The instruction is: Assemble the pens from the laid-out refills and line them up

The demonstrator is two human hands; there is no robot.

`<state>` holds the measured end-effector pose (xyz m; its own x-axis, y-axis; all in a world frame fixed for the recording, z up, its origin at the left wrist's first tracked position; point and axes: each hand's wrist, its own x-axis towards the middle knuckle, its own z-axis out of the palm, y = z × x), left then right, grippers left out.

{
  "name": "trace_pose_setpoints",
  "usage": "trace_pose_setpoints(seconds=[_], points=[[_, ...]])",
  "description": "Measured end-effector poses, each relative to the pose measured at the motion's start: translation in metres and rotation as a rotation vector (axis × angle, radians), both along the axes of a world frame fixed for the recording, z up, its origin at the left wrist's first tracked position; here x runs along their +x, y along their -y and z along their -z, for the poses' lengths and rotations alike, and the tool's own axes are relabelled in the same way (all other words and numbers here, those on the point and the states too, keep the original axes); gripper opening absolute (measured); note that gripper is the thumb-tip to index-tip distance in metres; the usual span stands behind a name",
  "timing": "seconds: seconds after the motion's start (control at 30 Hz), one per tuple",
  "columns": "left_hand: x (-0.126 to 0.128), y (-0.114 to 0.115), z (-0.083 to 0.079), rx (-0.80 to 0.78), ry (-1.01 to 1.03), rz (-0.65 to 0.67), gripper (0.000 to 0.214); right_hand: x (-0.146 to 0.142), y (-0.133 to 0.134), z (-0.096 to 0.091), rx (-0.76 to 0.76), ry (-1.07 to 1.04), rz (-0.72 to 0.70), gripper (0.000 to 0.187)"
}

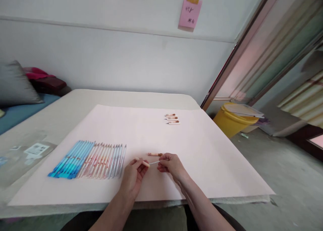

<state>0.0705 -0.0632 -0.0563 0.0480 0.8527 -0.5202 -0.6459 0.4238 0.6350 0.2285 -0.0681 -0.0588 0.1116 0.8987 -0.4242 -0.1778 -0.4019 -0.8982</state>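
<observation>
Near the front of the paper sheet, my left hand (132, 177) is closed around a pale peach pen barrel (145, 163). My right hand (173, 165) pinches a thin whitish pen refill (154, 162), whose far end meets the barrel's end; whether it sits inside, I cannot tell. Just beyond the fingers lies a peach-and-brown pen part (154, 154), partly behind my right hand. To the left, several slim pens lie side by side: blue ones (75, 158), pinkish ones (98, 160) and pale grey-blue ones (117, 160).
A white paper sheet (202, 163) covers much of the table (126, 98). Farther back lie several brown-and-white pen parts (173, 119). Clear plastic packaging (35, 150) rests at left. A yellow bin (229, 121) stands beyond the right edge; a pink note (190, 13) hangs on the wall.
</observation>
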Motion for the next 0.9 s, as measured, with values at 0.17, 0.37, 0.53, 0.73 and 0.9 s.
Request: trace_pose_setpoints(seconds=[0.17,0.37,0.53,0.73,0.9], points=[[-0.022,-0.019,-0.021,0.143,0.046,-0.140,0.008,-0.001,-0.001,0.003,-0.015,-0.077,0.050,0.007],[-0.039,-0.022,-0.023,0.171,-0.042,-0.207,0.008,-0.001,-0.003,0.007,-0.017,-0.130,0.101,0.007],[-0.036,-0.018,-0.014,0.146,-0.033,-0.189,0.010,0.002,-0.005,0.004,-0.008,-0.172,0.127,0.009],[-0.037,-0.024,-0.012,0.116,-0.016,-0.274,0.011,0.010,-0.003,-0.006,0.041,-0.252,0.128,0.012],[-0.030,-0.023,-0.007,0.044,0.030,-0.281,0.012,0.010,-0.002,-0.012,0.052,-0.294,0.117,0.012]])
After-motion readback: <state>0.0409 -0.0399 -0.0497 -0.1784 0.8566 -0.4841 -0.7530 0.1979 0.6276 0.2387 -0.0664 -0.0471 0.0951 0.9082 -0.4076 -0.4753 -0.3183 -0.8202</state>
